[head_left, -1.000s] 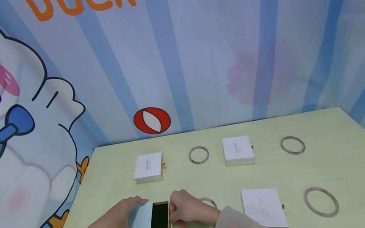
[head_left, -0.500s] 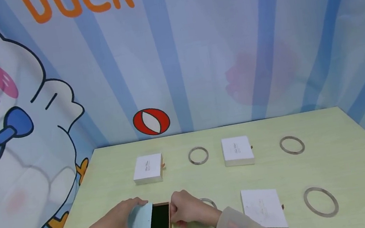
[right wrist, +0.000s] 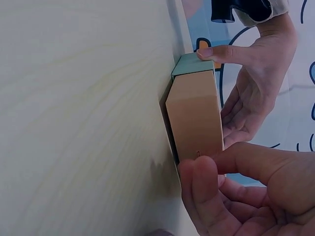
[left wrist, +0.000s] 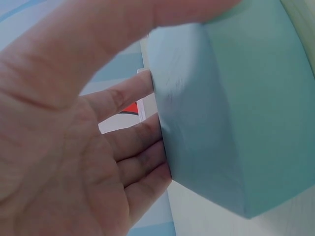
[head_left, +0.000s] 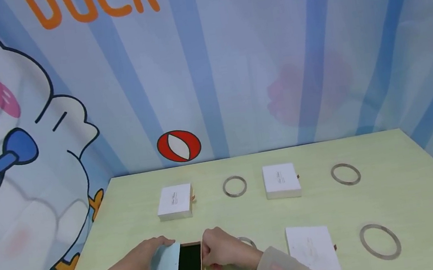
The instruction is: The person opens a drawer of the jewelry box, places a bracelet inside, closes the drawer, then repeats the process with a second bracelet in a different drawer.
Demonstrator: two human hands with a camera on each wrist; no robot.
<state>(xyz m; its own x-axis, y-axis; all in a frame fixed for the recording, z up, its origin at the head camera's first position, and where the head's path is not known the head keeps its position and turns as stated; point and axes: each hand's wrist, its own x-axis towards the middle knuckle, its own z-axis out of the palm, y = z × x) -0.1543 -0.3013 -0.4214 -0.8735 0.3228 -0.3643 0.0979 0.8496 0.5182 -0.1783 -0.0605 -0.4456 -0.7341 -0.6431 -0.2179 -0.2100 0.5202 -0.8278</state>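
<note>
A light blue drawer-style gift box point(head_left: 167, 267) lies at the front left of the table, its tan drawer point(head_left: 190, 265) partly slid out to the right, showing a dark lining. My left hand point(head_left: 131, 269) grips the blue sleeve, thumb on the near side and fingers on the far side; the left wrist view shows the thumb across the sleeve point(left wrist: 197, 108). At the drawer's end, my right hand point(head_left: 225, 249) pinches the pull tab, which is hidden between thumb and finger. The right wrist view shows a small slit in the drawer front point(right wrist: 194, 118) just above the fingertips.
Behind stand two white boxes, one left point(head_left: 175, 201) and one right point(head_left: 282, 181), with bangles point(head_left: 234, 186) point(head_left: 346, 174) to their right. Another white box point(head_left: 313, 250) and bangle point(head_left: 380, 241) lie front right. My right wrist partly covers one more bangle point(head_left: 248, 241).
The head view has tilted very slightly. Both hands keep their hold on the gift box, and the drawer stands about as far out as before.
</note>
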